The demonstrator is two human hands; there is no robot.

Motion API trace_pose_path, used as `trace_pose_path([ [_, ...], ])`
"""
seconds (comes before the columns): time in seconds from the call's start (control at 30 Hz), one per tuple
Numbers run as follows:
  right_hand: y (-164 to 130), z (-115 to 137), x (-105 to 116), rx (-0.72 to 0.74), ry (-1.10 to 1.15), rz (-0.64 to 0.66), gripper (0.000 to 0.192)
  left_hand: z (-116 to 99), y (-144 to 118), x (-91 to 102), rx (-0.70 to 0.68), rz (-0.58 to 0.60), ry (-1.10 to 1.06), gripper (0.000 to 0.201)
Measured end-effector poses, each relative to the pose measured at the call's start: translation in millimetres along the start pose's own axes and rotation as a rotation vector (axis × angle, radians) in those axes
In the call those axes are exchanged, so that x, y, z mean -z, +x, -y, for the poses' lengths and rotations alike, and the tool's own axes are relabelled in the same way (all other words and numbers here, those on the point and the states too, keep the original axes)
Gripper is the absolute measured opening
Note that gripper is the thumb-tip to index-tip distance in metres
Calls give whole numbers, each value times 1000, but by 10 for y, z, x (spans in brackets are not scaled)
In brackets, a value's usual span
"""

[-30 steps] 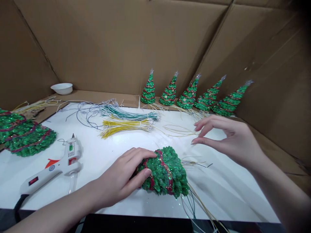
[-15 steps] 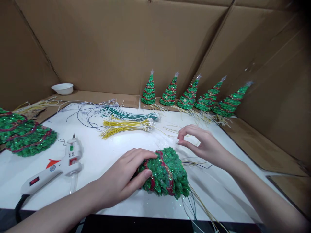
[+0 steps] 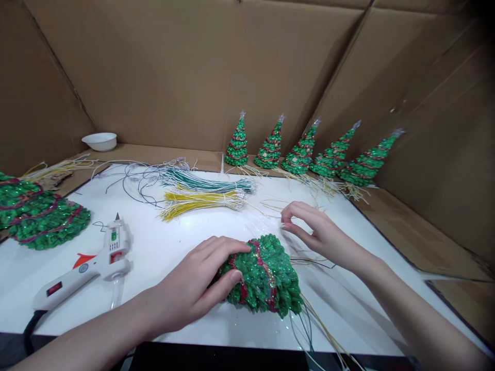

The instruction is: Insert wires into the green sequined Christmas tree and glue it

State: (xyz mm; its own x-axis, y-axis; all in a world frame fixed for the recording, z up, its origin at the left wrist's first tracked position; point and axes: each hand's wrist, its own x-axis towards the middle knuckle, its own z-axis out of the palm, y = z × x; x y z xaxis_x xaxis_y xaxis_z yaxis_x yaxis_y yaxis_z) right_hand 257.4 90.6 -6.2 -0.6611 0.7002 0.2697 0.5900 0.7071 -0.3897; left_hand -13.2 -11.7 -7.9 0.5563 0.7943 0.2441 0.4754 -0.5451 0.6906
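head view: left hand (image 3: 193, 288) lies curled over the narrow end of a green glitter tree (image 3: 263, 273) lying on its side on the white board (image 3: 185, 242), thumb under, fingers over the top, gripping it. tree sits at the board's near middle, base facing right, thin wires (image 3: 313, 324) trailing from the base toward the near edge. right hand (image 3: 317, 232) hovers just right of the tree's base, fingers half bent, thumb and forefinger close together (cannot tell whether a fine strand is pinched between them). glue gun (image 3: 88, 268) rests on the board to the left, well apart from both hands. bundles of yellow leads (image 3: 201, 201) and green leads (image 3: 204, 182) lie further back. five finished trees (image 3: 301, 152) stand in a row by the cardboard wall (image 3: 174, 72). bowl (image 3: 99, 140) in far left corner. more green tree parts (image 3: 38, 216) at left edge.
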Motion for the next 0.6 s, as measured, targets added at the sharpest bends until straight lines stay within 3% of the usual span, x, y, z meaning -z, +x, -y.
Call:
trace_pose_path([
  [0.33,-7,48,22,-99,76,-148,11,-10,-11,0,-9,-10,-9,32],
  [0.6,5,20,53,44,-45,-156,24,-3,-13,-3,-3,-11,7,31],
])
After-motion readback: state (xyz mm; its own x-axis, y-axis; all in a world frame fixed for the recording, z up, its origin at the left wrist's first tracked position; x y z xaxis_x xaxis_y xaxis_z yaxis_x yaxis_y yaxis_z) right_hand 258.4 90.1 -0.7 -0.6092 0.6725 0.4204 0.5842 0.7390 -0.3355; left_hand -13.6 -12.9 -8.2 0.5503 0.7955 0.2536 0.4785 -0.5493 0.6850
